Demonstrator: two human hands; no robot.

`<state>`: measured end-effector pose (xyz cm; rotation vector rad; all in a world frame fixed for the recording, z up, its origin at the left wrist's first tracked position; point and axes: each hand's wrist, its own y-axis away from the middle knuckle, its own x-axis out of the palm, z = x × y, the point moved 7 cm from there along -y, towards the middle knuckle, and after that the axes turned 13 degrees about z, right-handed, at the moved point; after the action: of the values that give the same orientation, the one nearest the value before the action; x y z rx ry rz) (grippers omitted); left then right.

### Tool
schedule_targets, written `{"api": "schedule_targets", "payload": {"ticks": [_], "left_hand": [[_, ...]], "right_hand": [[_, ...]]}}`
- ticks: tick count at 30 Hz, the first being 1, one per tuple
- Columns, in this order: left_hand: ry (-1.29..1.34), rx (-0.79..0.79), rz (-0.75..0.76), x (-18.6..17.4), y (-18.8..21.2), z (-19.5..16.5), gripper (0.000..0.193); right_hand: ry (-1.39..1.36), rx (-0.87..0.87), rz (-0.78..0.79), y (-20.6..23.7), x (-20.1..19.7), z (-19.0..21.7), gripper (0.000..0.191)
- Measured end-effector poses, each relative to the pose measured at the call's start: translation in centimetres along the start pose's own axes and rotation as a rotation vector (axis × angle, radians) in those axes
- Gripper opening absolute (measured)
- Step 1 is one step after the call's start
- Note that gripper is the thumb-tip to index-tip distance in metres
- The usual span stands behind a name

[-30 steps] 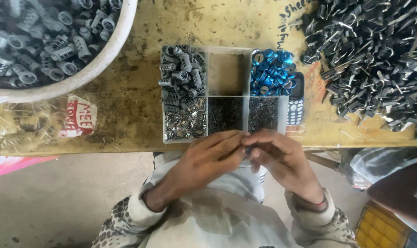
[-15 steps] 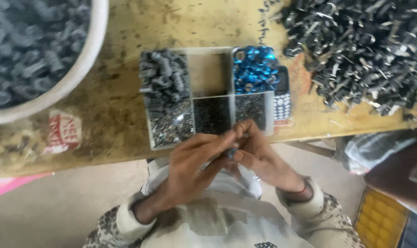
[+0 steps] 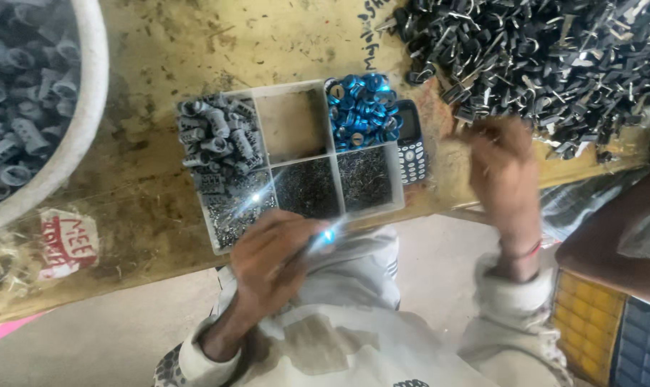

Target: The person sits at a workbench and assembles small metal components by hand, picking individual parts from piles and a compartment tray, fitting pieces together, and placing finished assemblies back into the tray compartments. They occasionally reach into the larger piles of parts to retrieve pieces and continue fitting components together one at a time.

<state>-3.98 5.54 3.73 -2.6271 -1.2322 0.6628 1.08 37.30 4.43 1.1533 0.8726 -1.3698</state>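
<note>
My left hand (image 3: 275,251) hovers just below the front edge of a clear compartment tray (image 3: 268,89) and pinches a small part with a blue cap. My right hand (image 3: 498,161), blurred by motion, reaches out to the edge of a big heap of dark metal clips (image 3: 540,57); its fingers are too smeared to read. The tray holds grey sleeves (image 3: 214,140), blue caps (image 3: 361,107) and fine dark pins (image 3: 307,188); one compartment is bare.
A small blue keypad phone (image 3: 411,143) lies right of the tray. A large white basin (image 3: 88,107) full of grey sleeves sits at the far left on the worn wooden bench (image 3: 146,229). Another person's arm (image 3: 612,244) enters at the right.
My hands were together below the tray, working one small part. They have split: the right swung up and right to the clip heap, the left stayed with the part.
</note>
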Motion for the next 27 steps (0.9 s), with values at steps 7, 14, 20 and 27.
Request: {"api": "schedule_targets", "payload": {"ticks": [7, 14, 20, 27], "left_hand": [[0.046, 0.001, 0.055, -0.3, -0.7, 0.4, 0.028], [0.073, -0.043, 0.090, -0.9, -1.6, -0.2, 0.032], [0.097, -0.044, 0.091, -1.3, -1.7, -0.4, 0.034], [0.097, -0.052, 0.093, -1.1, -1.6, -0.2, 0.033]], "right_hand": [[0.184, -0.099, -0.029, -2.6, -0.2, -2.6, 0.019], [0.139, -0.146, 0.056, -2.5, -0.3, -3.3, 0.021], [0.120, -0.189, 0.061, -2.1, -1.3, -4.1, 0.025], [-0.017, -0.132, -0.086, -1.3, -1.3, -5.2, 0.021]]}}
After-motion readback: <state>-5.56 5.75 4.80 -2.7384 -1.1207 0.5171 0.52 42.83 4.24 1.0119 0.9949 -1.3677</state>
